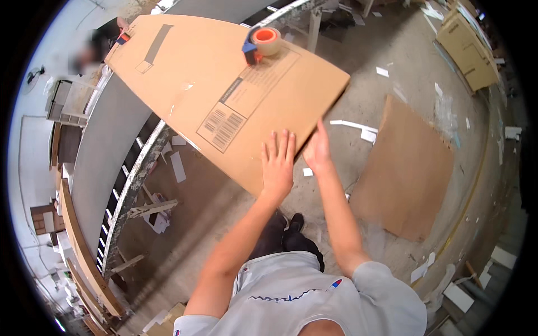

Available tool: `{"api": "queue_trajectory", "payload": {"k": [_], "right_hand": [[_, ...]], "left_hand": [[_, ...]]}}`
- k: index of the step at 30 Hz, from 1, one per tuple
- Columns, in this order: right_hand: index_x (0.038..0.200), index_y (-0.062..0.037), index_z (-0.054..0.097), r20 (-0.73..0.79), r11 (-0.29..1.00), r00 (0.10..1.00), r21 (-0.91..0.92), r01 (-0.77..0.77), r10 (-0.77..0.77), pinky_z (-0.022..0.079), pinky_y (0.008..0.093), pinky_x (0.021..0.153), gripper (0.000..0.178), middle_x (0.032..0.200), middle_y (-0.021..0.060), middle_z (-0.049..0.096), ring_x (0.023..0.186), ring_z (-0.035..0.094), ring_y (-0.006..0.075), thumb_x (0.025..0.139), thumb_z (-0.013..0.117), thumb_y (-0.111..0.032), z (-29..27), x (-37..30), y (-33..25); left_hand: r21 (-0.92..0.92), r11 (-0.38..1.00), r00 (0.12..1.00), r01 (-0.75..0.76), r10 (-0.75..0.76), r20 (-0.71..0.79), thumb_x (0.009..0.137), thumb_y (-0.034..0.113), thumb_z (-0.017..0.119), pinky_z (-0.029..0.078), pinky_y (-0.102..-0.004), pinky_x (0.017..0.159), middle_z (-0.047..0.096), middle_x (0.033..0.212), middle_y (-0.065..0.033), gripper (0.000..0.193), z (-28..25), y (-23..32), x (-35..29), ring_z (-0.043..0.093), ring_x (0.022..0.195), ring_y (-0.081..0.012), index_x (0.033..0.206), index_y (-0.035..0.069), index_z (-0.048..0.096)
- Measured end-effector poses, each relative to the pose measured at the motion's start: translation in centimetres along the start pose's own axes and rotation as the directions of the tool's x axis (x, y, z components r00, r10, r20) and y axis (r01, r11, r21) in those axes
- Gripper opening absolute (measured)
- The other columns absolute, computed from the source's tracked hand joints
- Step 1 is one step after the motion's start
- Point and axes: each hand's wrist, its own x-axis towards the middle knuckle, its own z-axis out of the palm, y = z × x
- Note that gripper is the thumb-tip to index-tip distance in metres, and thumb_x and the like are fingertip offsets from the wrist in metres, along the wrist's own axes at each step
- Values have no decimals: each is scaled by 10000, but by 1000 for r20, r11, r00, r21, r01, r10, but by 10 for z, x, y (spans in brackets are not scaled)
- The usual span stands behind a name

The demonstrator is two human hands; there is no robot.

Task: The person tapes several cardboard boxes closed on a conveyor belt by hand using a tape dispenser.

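Note:
A long, flat brown cardboard box [185,95] stretches away from me toward the upper left, with a printed label on its top. My left hand [277,168] lies flat on the near end of the top, fingers stretched. At the near right edge, my right hand [318,150] holds the box from the side; some of its fingers are hidden behind the edge. A tape dispenser [249,50], blue and red with a roll of clear tape on an orange core, rests on the box's far right part. A strip of grey tape [158,45] crosses the far end.
Another person [106,39] is at the box's far end, by a second blue and red tape dispenser [123,37]. Under the box runs a curved grey conveyor [106,134] with a worn rail. A cardboard sheet [403,173] and paper scraps lie on the floor; cartons [468,50] stand at the far right.

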Motion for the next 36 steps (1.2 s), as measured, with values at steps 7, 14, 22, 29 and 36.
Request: {"api": "queue_trajectory", "payload": {"k": [7,14,22,29,36], "right_hand": [[1504,-43,392,470,-48,557,-791,610,-685,268,481,1189,812,1453,204,454,1366,402,369,800,792,-104,75,115,-90],[1534,-235,476,715,-489,594,-395,778,368,437,424,1138,848,1519,195,506,1359,529,357,733,711,-93,209,357,-133],[1026,6,725,339,-332,804,-780,531,488,582,396,776,442,878,178,746,808,736,276,783,724,-363,133,303,-127],[1295,-47,601,107,710,890,-649,-274,442,563,463,910,405,1157,81,678,1067,654,264,911,583,-174,0,136,-211],[1361,-106,586,177,740,977,-672,29,123,534,476,992,449,1333,108,581,1217,587,288,917,566,-177,1,54,-253]], "left_hand": [[-42,999,994,32,-28,105,767,37,693,218,-569,1233,253,1691,-90,982,-14,6,3,202,1562,-371,1638,126,247],[-116,991,995,65,-55,87,806,22,628,215,-571,1233,288,1678,-85,889,-21,10,1,236,1551,-359,1622,147,299],[124,959,967,255,-251,-42,703,283,849,290,-588,1191,355,1648,-72,1001,1,24,-12,332,1513,-322,1582,163,386],[162,928,929,336,-298,-217,627,444,891,410,-526,1000,536,1430,-35,1043,13,33,7,510,1290,-296,1539,176,462],[239,932,935,272,-197,-297,646,471,884,407,-481,978,558,1390,-18,1004,13,28,5,514,1260,-272,1525,201,480]]}}
